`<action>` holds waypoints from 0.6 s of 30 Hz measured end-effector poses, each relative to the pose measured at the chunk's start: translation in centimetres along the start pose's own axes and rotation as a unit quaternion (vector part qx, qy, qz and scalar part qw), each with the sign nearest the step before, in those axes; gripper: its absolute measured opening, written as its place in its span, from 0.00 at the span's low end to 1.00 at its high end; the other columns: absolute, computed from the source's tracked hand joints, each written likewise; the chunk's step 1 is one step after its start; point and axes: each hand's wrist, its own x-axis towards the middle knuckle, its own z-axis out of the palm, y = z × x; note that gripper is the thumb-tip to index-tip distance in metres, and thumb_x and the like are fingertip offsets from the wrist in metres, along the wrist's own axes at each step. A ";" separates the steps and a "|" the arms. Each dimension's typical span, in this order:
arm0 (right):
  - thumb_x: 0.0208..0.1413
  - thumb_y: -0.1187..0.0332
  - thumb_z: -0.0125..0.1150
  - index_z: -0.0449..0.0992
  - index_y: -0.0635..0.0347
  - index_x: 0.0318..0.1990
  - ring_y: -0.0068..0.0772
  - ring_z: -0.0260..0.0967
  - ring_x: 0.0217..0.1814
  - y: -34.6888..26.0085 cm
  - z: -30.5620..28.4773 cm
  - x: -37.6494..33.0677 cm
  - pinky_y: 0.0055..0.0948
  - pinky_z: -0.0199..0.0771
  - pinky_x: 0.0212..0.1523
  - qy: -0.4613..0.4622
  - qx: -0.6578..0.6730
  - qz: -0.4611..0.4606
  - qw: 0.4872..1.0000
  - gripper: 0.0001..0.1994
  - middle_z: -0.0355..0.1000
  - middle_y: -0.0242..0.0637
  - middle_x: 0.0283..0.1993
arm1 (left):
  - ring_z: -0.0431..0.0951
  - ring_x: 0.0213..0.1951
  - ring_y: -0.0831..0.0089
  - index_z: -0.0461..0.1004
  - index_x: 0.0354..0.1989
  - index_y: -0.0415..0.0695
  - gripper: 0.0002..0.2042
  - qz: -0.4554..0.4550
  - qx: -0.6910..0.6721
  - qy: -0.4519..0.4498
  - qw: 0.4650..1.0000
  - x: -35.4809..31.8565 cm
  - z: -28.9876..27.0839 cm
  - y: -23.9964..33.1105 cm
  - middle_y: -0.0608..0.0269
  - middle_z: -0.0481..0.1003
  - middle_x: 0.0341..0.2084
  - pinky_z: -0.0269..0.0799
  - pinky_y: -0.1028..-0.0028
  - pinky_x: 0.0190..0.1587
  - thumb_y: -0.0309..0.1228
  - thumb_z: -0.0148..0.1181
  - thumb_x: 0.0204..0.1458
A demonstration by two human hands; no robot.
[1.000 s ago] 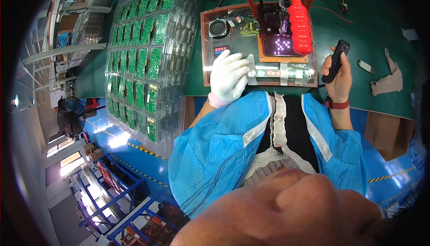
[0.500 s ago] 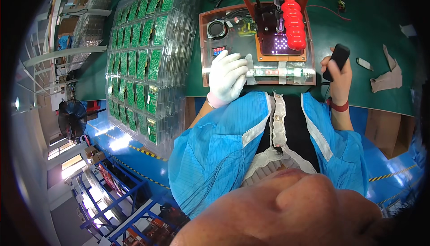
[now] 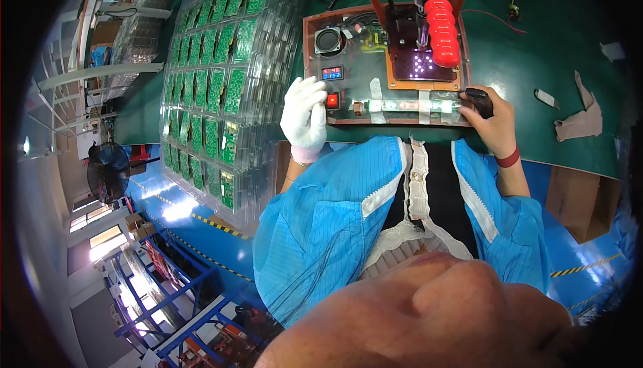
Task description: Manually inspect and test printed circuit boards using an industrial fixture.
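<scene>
My left hand [image 3: 305, 115], in a white glove, hovers at the left edge of a clear-topped test box [image 3: 358, 90]. Its fingers are loosely bent, with nothing visible in them, beside a lit red switch [image 3: 333, 101]. Just above the switch is a small digital display [image 3: 331, 72] with red and blue digits. My bare right hand [image 3: 497, 123] grips a black oblong device [image 3: 479, 102] at the box's right edge. Its fingertips are at the right end of a narrow lit circuit strip [image 3: 405, 105], which is taped along the box's front.
Stacked clear trays [image 3: 258, 93] of green circuit boards stand on the left. Over the box rises a press with a red ribbed handle [image 3: 442, 30]. A round speaker [image 3: 328, 40] sits in the box. To the right lie a small pale stick [image 3: 546, 98] and a beige cloth [image 3: 581, 123].
My left hand has moved left off the box's front, uncovering the switch. My right hand has brought the black device left to the box's edge. The display's digits differ.
</scene>
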 end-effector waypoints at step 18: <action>0.41 0.79 0.74 0.81 0.65 0.51 0.27 0.79 0.37 -0.4 -2.1 -0.3 0.23 0.77 0.45 -0.113 0.053 -0.034 0.992 0.24 0.84 0.42 0.44 | 0.59 0.72 0.52 0.68 0.66 0.41 0.32 -0.140 0.094 -0.152 0.974 0.1 -0.2 -1.6 0.48 0.60 0.71 0.56 0.60 0.73 0.19 0.62 0.46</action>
